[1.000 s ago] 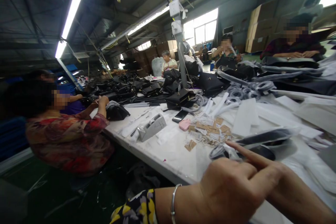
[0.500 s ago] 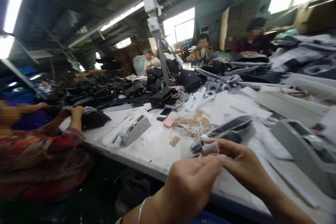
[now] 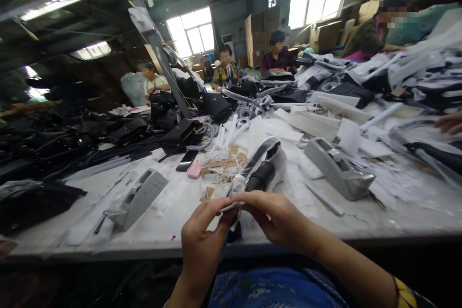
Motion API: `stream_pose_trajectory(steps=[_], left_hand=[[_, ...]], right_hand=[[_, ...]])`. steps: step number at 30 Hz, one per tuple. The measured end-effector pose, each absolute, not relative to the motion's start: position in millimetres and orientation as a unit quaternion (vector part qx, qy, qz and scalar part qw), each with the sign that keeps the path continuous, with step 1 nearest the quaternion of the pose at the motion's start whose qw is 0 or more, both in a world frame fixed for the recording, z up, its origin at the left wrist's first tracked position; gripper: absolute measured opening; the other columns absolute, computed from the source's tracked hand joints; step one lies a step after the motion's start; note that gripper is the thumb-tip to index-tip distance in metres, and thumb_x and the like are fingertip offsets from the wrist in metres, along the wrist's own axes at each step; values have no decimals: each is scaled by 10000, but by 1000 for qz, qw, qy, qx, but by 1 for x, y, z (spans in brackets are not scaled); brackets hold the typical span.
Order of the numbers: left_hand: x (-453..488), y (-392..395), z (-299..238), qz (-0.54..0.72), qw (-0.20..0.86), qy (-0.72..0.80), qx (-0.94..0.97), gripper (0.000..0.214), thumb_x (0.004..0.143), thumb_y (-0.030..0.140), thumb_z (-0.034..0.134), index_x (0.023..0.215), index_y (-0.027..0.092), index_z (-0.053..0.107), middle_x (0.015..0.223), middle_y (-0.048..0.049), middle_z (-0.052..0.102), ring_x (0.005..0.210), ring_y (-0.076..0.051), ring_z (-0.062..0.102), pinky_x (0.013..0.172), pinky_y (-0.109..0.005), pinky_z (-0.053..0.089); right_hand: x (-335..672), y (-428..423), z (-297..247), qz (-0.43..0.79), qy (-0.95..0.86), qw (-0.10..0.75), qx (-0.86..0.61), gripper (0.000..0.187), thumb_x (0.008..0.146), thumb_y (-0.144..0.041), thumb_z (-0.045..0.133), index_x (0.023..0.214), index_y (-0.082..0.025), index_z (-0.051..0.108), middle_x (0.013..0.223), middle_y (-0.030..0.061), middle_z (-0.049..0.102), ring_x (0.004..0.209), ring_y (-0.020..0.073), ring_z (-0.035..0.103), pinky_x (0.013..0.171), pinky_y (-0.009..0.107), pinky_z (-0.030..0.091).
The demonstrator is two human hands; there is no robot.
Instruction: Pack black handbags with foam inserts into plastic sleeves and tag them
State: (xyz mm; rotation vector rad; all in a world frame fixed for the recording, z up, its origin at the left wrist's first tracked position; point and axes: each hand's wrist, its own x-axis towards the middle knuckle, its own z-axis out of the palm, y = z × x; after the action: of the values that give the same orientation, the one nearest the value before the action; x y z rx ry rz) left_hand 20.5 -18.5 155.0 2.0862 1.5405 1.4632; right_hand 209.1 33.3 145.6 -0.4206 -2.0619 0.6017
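Note:
My left hand (image 3: 202, 237) and my right hand (image 3: 279, 219) meet at the table's front edge. Their fingertips pinch a thin whitish wrapping piece (image 3: 232, 207) between them. It seems to belong to a strap partly covered in pale wrap, though the fingers hide most of it. Just beyond my hands lies a black rolled leather-like part (image 3: 260, 176). A looped strap in greyish wrap (image 3: 263, 151) curves above it. Brown cardboard tags (image 3: 231, 160) with pale strings lie a little farther off.
Grey tape dispensers stand at left (image 3: 144, 197) and right (image 3: 337, 168). A phone (image 3: 186, 160) and a pink case (image 3: 195, 169) lie beyond. Black bags (image 3: 182, 134) crowd the left; white wrapping (image 3: 328, 120) heaps at right. Another person's hand (image 3: 451, 123) is at the right edge.
The view has swung to the right. My hands have drawn together, with the left no longer crossing in front of the right. The co-worker in a red patterned top has mostly left view.

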Motion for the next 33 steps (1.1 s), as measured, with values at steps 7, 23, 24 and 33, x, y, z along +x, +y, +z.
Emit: stream_pose_trajectory(steps=[7,23,24,33], left_hand=[[18,-25,148,488,20,468,737,110,850,119,692,918,205,697,810,1,701,754,-131,677,705,-224,550],[5,-45,122,599,51,498,625,116,790,117,742,849,199,684,720,29,681,662,-110,649,640,-195,552],[2,-46,117,633,107,541,542,83,794,188,757,825,194,681,710,33,678,655,-107,646,629,-186,549],[-8,-75,89,656,204,610,395,166,752,296,804,839,184,719,732,17,719,658,-113,675,631,-169,566]], right_hand=[[220,41,144,388,-665,479,-423,228,939,-375,578,903,-173,678,805,65,740,618,149,690,534,235,553],[170,51,155,741,-347,505,-273,373,718,-363,843,984,-143,701,920,44,723,452,-4,302,383,152,203],[170,52,156,711,-351,545,-273,381,718,-355,843,1001,-153,687,964,54,733,465,4,337,388,158,220],[166,59,142,613,-418,597,-305,394,733,-392,829,999,-169,643,988,68,748,528,74,545,490,218,449]])
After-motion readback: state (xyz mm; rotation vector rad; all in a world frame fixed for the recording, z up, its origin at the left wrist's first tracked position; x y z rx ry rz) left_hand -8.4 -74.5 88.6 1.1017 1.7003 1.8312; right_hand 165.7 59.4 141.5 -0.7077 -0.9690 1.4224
